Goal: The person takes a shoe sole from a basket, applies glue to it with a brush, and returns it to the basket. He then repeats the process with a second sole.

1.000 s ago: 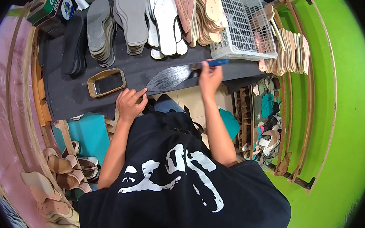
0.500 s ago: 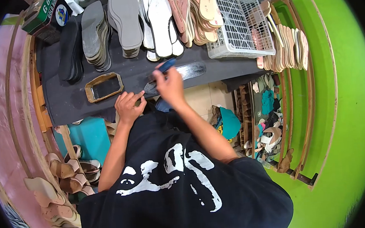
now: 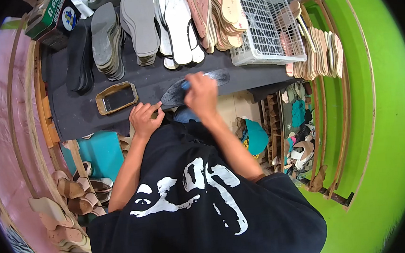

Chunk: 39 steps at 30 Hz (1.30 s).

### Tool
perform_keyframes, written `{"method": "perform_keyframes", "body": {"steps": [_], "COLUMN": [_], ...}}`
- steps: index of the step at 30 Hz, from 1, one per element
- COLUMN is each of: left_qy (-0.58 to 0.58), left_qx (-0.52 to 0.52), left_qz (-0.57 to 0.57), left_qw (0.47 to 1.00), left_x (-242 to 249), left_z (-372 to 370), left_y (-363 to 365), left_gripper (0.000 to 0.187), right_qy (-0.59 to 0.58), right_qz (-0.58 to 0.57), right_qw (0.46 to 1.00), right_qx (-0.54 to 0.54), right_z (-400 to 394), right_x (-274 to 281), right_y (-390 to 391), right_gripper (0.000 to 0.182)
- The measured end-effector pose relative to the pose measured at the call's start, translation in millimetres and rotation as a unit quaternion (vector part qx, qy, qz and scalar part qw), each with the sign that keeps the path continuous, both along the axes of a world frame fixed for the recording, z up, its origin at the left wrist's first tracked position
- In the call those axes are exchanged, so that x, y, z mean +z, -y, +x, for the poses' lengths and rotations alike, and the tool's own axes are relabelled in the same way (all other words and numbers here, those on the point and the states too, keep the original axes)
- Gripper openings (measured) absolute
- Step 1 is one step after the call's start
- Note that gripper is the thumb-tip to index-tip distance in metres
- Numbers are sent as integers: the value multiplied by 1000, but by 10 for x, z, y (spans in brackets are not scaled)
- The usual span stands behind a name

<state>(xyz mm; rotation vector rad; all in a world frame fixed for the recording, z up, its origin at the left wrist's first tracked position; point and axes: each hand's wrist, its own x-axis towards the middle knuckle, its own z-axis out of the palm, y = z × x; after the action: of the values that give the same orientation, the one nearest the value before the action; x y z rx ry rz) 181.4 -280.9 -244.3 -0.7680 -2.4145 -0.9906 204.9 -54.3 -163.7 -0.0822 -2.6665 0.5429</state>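
Note:
A black insole (image 3: 174,94) lies lengthwise along the front of the dark table, its surface shiny in places. At its left tip, my left hand (image 3: 145,118) rests on the table edge, its index finger stretched to the insole's end and the other fingers curled. Over the middle of the insole, my right hand (image 3: 202,96) is closed around a blue-handled brush (image 3: 186,85). The hand is blurred by motion, and the brush's working end is hidden. Left of the insole sits an open tray-like container (image 3: 99,104) with brownish, crusted walls and a dark inside.
Stacks of black insoles (image 3: 79,60), grey insoles (image 3: 140,27), white insoles (image 3: 178,29) and beige insoles (image 3: 224,7) line the back. A white plastic crate (image 3: 267,51) stands at the right, a green box (image 3: 49,19) at the back left. Wooden racks (image 3: 320,94) flank the table.
My right hand has moved right and slightly down along the insole with the brush, whose blue handle is now mostly covered. My left hand stays at the insole's tip.

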Motion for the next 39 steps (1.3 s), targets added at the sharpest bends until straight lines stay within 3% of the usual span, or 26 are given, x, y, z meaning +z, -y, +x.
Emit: {"method": "perform_keyframes", "body": {"steps": [3, 4, 6, 7, 10, 13, 15, 17, 19, 21, 23, 25, 27, 29, 33, 34, 35, 39], "left_qy": [3, 1, 0, 3, 11, 11, 10, 8, 6, 3, 11, 15, 17, 16, 17, 18, 20, 11], "left_qx": [-4, -4, -4, -2, 5, 8, 5, 7, 4, 4, 1, -1, 3, 2, 4, 4, 4, 7], "left_qz": [-9, -6, -3, -9, -10, -5, -4, -4, -5, -9, -9, -8, -6, -10, -4, -4, -6, -6], "left_qw": [1000, 1000, 1000, 1000, 1000, 1000, 1000, 1000, 1000, 1000, 1000, 1000, 1000, 1000, 1000, 1000, 1000, 1000], "left_x": [23, 26, 25, 27, 12, 7, 10, 14, 2, -2, 3, 6, 9, 10, 3, 1, 1, -3], "left_z": [-1, -5, -5, -4, 16, 10, 10, 10, 9, 0, 4, 18, 4, 20, 18, 17, 18, 12], "left_y": [7, 6, -1, -2, -3, 2, -15, -22, -21, -22, -12, -2, -1, 0, -12, -11, -10, -25], "left_gripper": [22, 22, 21, 20, 20, 20, 20, 19, 19, 19, 20, 20, 21, 21, 21, 20, 20, 20], "right_qy": [-18, -19, 45, 42, -99, -105, -132, -88, -9, -36, 11, 26, 14, -83, -91, -107, -108, -26], "right_qz": [-163, -164, -419, -392, -451, -315, -141, 4, 12, -64, -281, -296, -369, -377, -206, -131, -131, 89], "right_qw": [985, 985, 904, 910, 863, 892, 958, 994, 1000, 995, 958, 954, 926, 910, 943, 962, 962, 995], "right_qx": [58, 54, -77, -130, -207, -306, -213, -67, 6, 74, 55, 47, -76, -150, -245, -213, -214, -35], "right_z": [56, 63, 19, -8, -34, 28, 49, 118, 180, 188, 216, 233, 204, 176, 233, 242, 247, 361], "right_x": [-39, -48, -95, -192, -423, -131, -105, -14, 14, 63, 0, 14, -94, -190, -107, -84, -82, -117], "right_y": [392, 370, 222, -14, -781, -1090, -1060, -785, -299, 126, 436, 369, 59, -441, -1192, -1249, -1220, -756], "right_gripper": [25, 25, 17, 17, 15, 14, 18, 30, 40, 28, 20, 18, 16, 14, 11, 11, 11, 37]}}
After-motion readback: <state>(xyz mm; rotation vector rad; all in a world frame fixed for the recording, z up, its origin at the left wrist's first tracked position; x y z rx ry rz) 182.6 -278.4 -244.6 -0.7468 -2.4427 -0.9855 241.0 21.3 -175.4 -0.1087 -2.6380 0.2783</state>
